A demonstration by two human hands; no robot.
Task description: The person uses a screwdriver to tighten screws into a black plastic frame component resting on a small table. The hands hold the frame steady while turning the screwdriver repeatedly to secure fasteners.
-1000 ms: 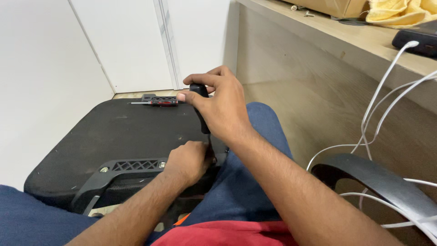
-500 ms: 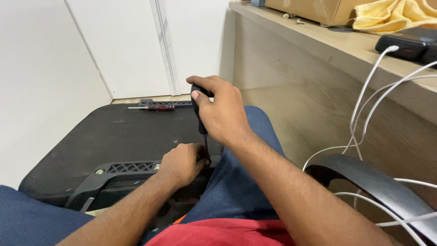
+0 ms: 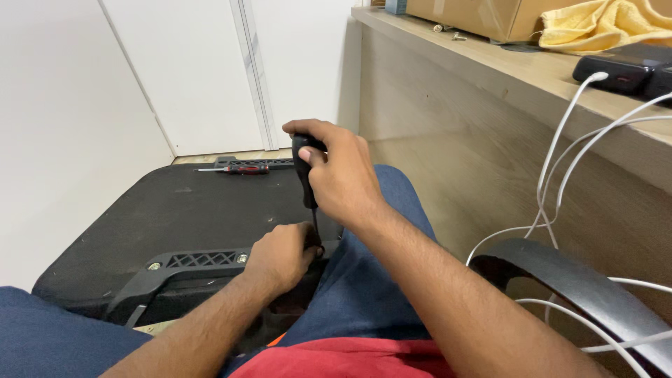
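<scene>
Screwdrivers number two. One black-handled screwdriver stands nearly upright, long axis vertical, tip pointing down at the near edge of the black padded chair seat. Right hand fingers are wrapped tight around its handle; left hand fingers are curled together around the shaft's lower end, just beside one black plastic lattice bracket. The second, a red-and-black screwdriver, lies flat along the seat's far edge, tip pointing left.
</scene>
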